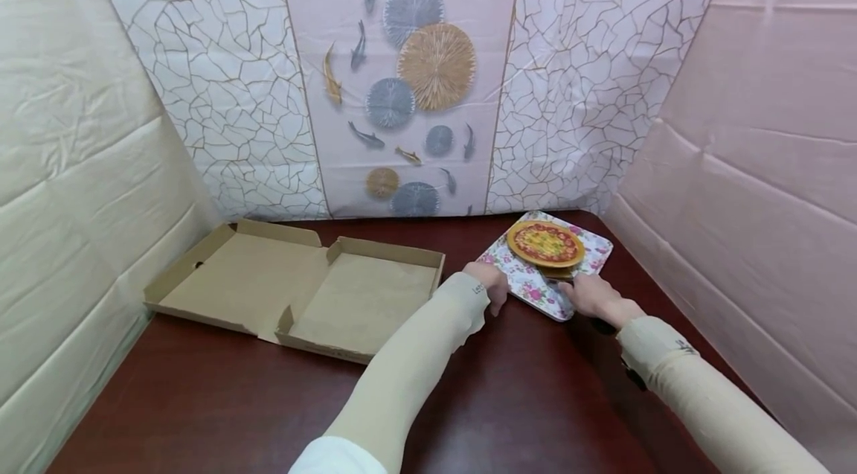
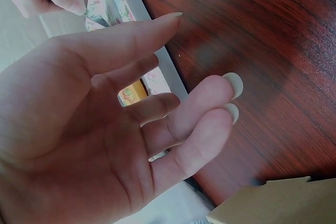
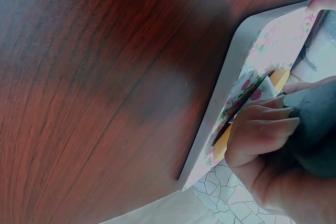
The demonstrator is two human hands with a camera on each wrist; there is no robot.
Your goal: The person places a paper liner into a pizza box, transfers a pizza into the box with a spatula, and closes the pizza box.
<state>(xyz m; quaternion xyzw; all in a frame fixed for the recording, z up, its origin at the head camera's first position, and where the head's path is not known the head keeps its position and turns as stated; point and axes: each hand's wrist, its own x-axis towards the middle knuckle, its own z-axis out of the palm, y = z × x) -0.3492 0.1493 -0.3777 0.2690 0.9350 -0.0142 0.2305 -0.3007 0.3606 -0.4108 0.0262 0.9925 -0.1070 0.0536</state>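
My right hand [image 1: 596, 297] grips the dark handle [image 3: 317, 124] of a spatula at the tray's front right. The spatula's metal blade [image 2: 98, 21] reaches in over the tray, its tip hidden under the pizza. A round pizza [image 1: 545, 242] with red and yellow topping lies toward the back of a white floral tray [image 1: 535, 294], with another yellowish edge showing beneath its front. Beside the tray's left edge is my left hand [image 1: 491, 282], holding nothing. Its fingers are loosely bent and the palm shows in the left wrist view [image 2: 100, 129].
An unfolded cardboard pizza box [image 1: 364, 299] lies on the dark red wooden table [image 1: 268, 399], left of my left hand, its lid [image 1: 248, 277] spread flat to the left. Fabric-covered walls [image 1: 756, 161] enclose the table at the back and sides.
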